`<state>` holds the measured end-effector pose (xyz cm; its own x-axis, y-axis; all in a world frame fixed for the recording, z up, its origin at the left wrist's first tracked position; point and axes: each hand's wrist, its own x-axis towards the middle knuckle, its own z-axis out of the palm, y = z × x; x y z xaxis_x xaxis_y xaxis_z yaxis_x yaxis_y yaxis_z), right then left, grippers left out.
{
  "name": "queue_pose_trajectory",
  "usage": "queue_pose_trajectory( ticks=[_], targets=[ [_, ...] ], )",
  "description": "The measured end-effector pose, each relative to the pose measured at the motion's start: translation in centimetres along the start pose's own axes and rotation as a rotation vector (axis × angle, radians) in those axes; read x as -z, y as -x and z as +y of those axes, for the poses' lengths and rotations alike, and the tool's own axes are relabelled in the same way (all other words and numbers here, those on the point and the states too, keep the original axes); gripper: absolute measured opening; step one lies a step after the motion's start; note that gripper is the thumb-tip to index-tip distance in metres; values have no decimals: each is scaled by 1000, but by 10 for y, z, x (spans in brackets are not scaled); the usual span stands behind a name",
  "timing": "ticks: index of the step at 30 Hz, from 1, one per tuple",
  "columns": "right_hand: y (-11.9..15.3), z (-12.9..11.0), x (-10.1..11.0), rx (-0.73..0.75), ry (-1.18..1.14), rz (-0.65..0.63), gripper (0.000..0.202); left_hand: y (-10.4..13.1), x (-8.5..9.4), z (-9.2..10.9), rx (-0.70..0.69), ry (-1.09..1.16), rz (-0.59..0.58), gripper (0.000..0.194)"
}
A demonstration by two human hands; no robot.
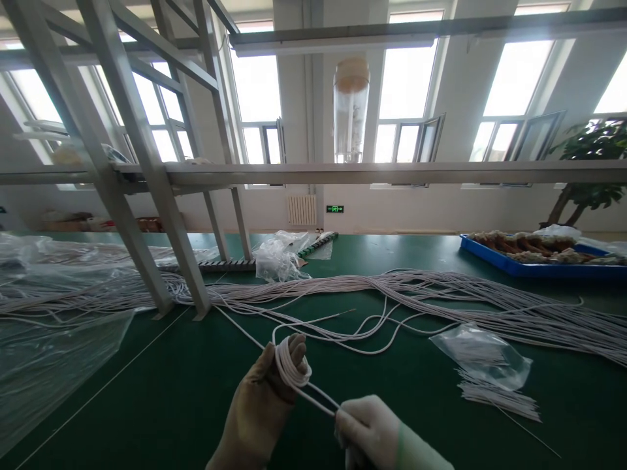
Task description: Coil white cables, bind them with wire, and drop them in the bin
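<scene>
My left hand, in a glove, is closed with a small coil of white cable looped around its fingers. One loose end of the cable reaches past the fingers towards the middle of the table. My right hand, in a white glove, is closed and pinches two strands that run from the coil, pulled straight between the hands. Just beyond my hands, a long bundle of similar cables lies across the green table.
Thin white ties lie beside a clear plastic bag on the right. A blue tray holds brown and whitish items. Metal shelf posts stand at left. A bottle sits on the shelf above. Plastic sheeting covers the left side.
</scene>
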<state>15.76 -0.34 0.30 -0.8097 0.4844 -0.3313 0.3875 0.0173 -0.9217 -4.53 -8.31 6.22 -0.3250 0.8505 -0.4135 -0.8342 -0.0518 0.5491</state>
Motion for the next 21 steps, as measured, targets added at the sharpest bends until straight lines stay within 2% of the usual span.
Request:
queue_pose_trajectory(
  ticks=[3, 5, 8, 10, 13, 15, 17, 19, 21],
  targets=[
    [3, 1, 30, 58, 174, 104, 33, 2, 3, 6, 11, -43, -18, 37],
    [-1, 7, 44, 85, 290, 222, 30, 4, 3, 8, 23, -71, -38, 37],
    [-9, 17, 59, 80, 315, 424, 33, 7, 0, 5, 77, -113, -82, 40],
    [-11, 21, 62, 70, 304, 527, 39, 9, -4, -4, 172, -148, -134, 38],
    [-10, 19, 59, 82, 311, 625, 45, 11, -10, -25, 364, -244, -279, 39],
    [-8, 15, 52, 111, 335, 687, 47, 9, -12, -40, 430, -375, -337, 39],
    [-4, 9, 42, 146, 363, 732, 47, 4, -10, -53, 426, -501, -319, 37],
    [1, 2, 32, 194, 406, 742, 43, -4, -3, -61, 406, -586, -253, 36],
    [7, -5, 21, 253, 479, 712, 40, -12, 10, -66, 318, -621, -179, 31]
  ],
)
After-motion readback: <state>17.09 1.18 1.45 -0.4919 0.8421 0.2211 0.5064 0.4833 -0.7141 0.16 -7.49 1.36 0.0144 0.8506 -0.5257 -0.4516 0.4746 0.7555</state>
